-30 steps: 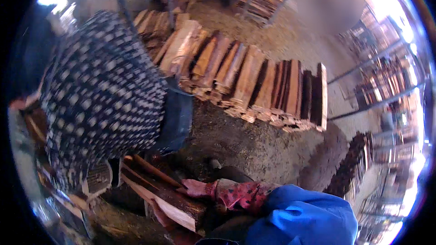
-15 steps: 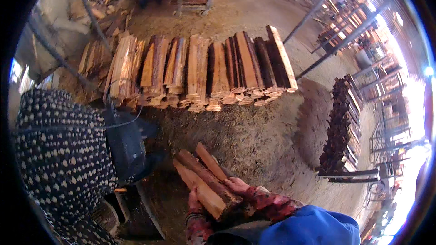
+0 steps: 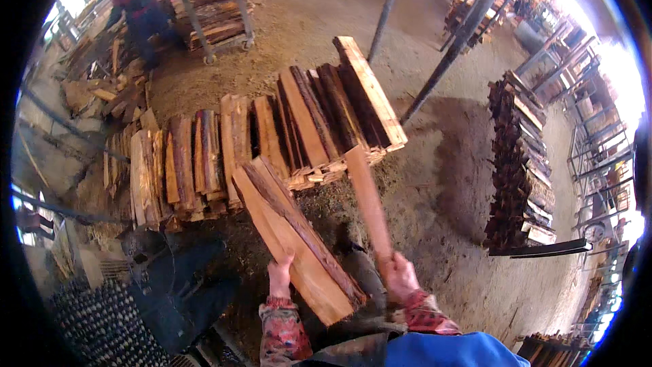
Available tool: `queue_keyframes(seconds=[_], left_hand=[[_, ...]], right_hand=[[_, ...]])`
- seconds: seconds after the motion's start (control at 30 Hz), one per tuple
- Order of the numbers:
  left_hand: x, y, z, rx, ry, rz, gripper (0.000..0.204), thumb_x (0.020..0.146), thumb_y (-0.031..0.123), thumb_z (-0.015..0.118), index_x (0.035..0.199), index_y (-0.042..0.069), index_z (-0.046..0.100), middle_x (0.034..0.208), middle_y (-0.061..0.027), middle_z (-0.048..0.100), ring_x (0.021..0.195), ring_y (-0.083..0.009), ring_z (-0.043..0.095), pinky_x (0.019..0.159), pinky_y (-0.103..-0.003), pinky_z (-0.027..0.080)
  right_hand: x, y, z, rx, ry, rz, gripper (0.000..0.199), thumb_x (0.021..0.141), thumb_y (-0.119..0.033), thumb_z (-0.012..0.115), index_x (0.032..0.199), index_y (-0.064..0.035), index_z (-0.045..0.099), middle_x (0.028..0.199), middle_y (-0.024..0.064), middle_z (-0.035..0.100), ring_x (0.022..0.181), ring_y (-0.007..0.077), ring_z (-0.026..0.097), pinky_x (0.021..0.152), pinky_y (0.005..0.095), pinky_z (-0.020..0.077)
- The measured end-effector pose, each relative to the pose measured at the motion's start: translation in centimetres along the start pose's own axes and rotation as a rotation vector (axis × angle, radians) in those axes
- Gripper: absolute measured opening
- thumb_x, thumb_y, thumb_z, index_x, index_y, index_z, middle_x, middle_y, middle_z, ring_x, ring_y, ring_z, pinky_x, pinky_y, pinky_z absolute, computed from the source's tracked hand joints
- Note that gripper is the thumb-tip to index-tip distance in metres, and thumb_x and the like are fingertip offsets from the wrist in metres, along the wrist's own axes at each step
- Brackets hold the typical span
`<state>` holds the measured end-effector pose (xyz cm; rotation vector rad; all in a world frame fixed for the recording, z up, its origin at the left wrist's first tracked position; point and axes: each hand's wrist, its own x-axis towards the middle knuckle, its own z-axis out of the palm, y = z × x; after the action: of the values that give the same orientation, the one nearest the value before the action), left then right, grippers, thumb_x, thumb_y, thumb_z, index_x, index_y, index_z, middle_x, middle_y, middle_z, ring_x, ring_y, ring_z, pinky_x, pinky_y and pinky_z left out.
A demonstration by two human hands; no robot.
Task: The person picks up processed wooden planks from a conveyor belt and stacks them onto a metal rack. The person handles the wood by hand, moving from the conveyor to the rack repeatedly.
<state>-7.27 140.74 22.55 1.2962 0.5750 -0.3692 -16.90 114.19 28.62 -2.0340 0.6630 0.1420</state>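
Note:
My left hand [image 3: 279, 276] grips the edge of a broad, bark-edged plank [image 3: 288, 255] that slants up and away to the left. A second piece with dark bark may lie against it; I cannot tell whether they are separate. In my right hand [image 3: 401, 276] is a narrow wooden slat [image 3: 370, 204], held near its lower end, apart from the plank and slightly blurred. Beyond both hands runs a long stack of split boards [image 3: 236, 129], its pieces lying side by side in layers. The slat's upper end overlaps the stack's near edge in view.
A person in spotted dark clothing [image 3: 102, 316] is close at my left. Farther back, another person [image 3: 141, 17] bends by scattered wood. Grey metal posts [image 3: 468, 24] rise behind the stack. A second bark-covered stack [image 3: 523, 163] stands right, above a dark metal beam [image 3: 543, 250].
My hands have moved apart and the slat is now separated from the plank, out to the right. Both pieces reach farther forward. The view has turned, so the stack appears lower and farther left.

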Motion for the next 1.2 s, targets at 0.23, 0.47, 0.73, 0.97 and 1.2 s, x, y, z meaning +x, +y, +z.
queue_keyframes(seconds=[0.23,0.47,0.73,0.97,1.2], left_hand=[[10.7,8.0,14.4,0.092,-0.078,0.119,0.047,0.077,0.027,0.073,0.108,-0.005,0.059,0.101,-0.0066,0.061,0.09,-0.0157,0.057,0.082,-0.03,0.044],[21.3,13.5,32.0,0.154,-0.227,0.262,0.051,0.075,0.029,0.076,0.11,-0.004,0.057,0.106,-0.0083,0.061,0.094,-0.0156,0.057,0.084,-0.029,0.044],[34.2,4.3,45.9,0.503,-0.02,0.38,0.095,0.069,0.036,0.077,0.135,-0.01,0.026,0.123,-0.0277,0.05,0.114,-0.0324,0.051,0.096,-0.035,0.04],[32.7,3.6,46.1,0.541,0.09,0.397,0.099,0.069,0.041,0.076,0.136,-0.01,0.024,0.128,-0.0311,0.044,0.12,-0.0354,0.046,0.1,-0.037,0.037],[24.5,-3.9,36.8,0.114,-0.175,0.203,0.057,0.079,0.039,0.066,0.109,-0.007,0.05,0.099,-0.0207,0.061,0.092,-0.0293,0.059,0.082,-0.037,0.046]], right_hand=[[4.3,4.0,-13.7,-0.063,0.361,0.088,0.03,0.09,-0.026,0.05,0.083,0.0033,0.05,0.067,0.0239,0.054,0.062,0.0382,0.057,0.056,0.0418,0.043],[6.7,8.8,-16.7,-0.022,0.498,0.269,0.025,0.087,-0.02,0.049,0.08,0.004,0.05,0.065,0.0199,0.052,0.058,0.0243,0.051,0.055,0.039,0.0392],[5.3,13.2,-17.1,0.095,0.447,0.584,0.051,0.088,-0.035,0.054,0.115,0.0085,0.052,0.103,0.0243,0.061,0.101,0.0315,0.055,0.086,0.0342,0.0439],[7.7,16.3,-17.1,0.119,0.291,0.547,0.046,0.091,-0.035,0.051,0.111,0.0062,0.055,0.098,0.0191,0.063,0.093,0.0248,0.056,0.081,0.0358,0.0452],[9.1,16.0,-15.1,0.166,0.099,0.374,0.034,0.088,-0.031,0.057,0.088,0.0037,0.059,0.075,0.0124,0.062,0.069,0.0164,0.053,0.06,0.0334,0.0464]])
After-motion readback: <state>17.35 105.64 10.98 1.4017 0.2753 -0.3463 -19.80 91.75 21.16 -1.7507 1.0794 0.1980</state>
